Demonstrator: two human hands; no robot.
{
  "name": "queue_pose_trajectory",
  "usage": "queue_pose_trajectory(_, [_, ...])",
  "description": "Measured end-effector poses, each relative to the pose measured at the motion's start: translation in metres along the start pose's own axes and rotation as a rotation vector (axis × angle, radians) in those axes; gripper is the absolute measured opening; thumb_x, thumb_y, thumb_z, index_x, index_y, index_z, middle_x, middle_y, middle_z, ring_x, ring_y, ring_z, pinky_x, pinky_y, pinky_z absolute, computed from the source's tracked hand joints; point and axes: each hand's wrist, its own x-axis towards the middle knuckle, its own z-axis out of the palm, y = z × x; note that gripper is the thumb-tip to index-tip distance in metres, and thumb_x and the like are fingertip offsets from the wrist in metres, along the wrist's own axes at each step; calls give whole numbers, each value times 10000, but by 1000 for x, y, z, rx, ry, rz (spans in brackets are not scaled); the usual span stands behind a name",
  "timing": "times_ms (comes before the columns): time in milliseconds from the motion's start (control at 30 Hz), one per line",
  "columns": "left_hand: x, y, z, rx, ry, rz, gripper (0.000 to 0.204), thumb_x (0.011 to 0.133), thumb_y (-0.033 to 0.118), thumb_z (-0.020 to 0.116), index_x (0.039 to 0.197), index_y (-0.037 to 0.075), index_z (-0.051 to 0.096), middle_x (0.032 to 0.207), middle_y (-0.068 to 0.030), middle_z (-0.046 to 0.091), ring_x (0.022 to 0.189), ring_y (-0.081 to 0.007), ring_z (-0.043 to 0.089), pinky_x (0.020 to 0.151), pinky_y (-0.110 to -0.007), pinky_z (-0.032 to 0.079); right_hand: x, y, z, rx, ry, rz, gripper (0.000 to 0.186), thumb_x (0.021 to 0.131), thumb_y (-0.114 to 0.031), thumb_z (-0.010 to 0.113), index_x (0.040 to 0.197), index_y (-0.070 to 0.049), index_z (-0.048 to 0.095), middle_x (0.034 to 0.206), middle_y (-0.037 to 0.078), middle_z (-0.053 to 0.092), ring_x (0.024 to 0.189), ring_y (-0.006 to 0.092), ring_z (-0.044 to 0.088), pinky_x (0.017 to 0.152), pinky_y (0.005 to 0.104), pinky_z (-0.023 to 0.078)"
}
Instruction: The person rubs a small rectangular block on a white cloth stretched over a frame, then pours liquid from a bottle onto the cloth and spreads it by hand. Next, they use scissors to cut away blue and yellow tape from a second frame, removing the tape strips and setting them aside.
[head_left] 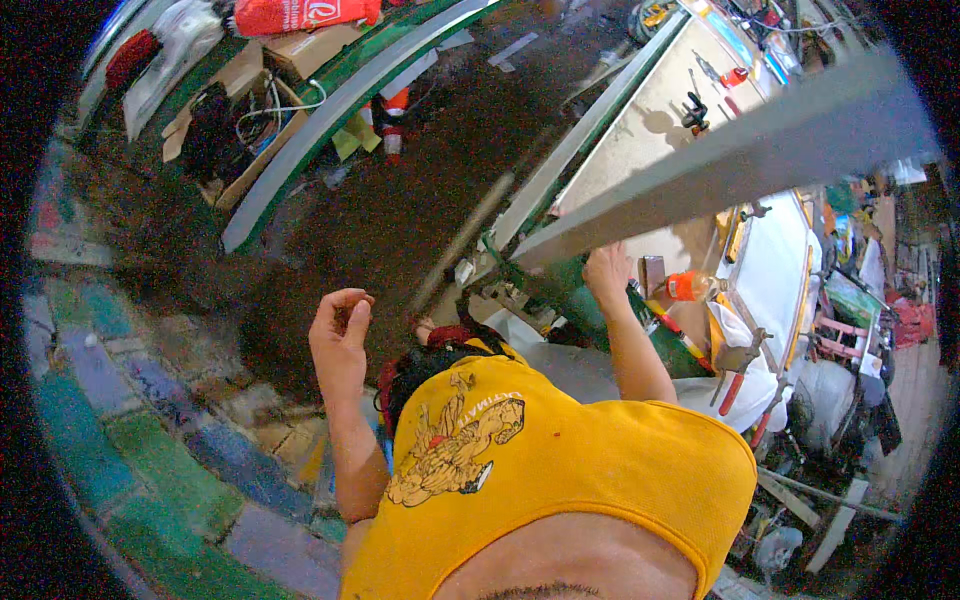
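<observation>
My left hand (340, 335) is raised over the dark floor at the left, fingers curled in and the thumb drawn up against them. Anything in that pinch is too small to make out. Further right, my right hand (607, 272) reaches to the near edge of a pale-topped workbench (640, 185), just under a long grey beam (720, 155). The beam's lower edge meets its fingertips, so their grip is hidden. Close to its right side are a small dark brown block (651, 271) and a bottle with an orange label (688, 287).
A clamp with a red handle (735, 385) hangs at the bench's right side, near white sheeting (735, 335). On the bench lies a black clamp (694, 112). An open cardboard box of cables (265, 150) stands far left, behind a curved grey-green rail (330, 110).
</observation>
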Motion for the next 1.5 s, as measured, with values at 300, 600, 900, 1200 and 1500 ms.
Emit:
queue_pose_trajectory(300, [132, 23, 46, 52, -410, 34, 120, 937, 56, 634, 1044, 6, 653, 936, -52, 697, 859, -117, 636, 805, -265, 501, -23, -31, 34, 205, 482, -68, 417, 855, -190, 625, 1241, -36, 589, 1273, 276, 516, 1166, 433, 519, 988, 524, 425])
queue_pose_trajectory(600, [266, 36, 97, 121, -800, 95, 149, 919, 109, 667, 1034, 14, 663, 901, -45, 679, 815, -119, 611, 752, -274, 499, -66, -75, 12, 463, 523, 473, 518, 790, -103, 669, 1268, 4, 501, 1283, 244, 471, 1227, 397, 458, 1068, 477, 362])
queue_pose_trajectory(900, [413, 85, 151, 169, -1041, 174, 141, 932, 92, 646, 1049, 13, 656, 934, -51, 690, 854, -123, 623, 802, -272, 501, -100, -223, 4, 612, -341, 974, 469, 837, -307, 672, 1179, 10, 625, 1067, 261, 674, 1011, 456, 639, 898, 508, 507])
queue_pose_trajectory(1200, [465, 106, 273, 211, -1363, 221, 148, 930, 109, 632, 1039, 11, 655, 945, -46, 685, 874, -126, 620, 821, -282, 501, 58, -244, -143, 1136, -13, 863, 428, 907, -297, 635, 1216, -4, 592, 1007, 235, 686, 958, 423, 655, 852, 509, 519])
queue_pose_trajectory(1500, [478, 134, 409, 318, -1680, 339, 172, 938, 128, 657, 1052, -1, 648, 893, -58, 675, 827, -128, 618, 763, -282, 506, 208, -132, -116, 835, 425, 865, 382, 925, -221, 626, 1248, -27, 566, 1156, 220, 622, 1060, 416, 604, 901, 475, 507])
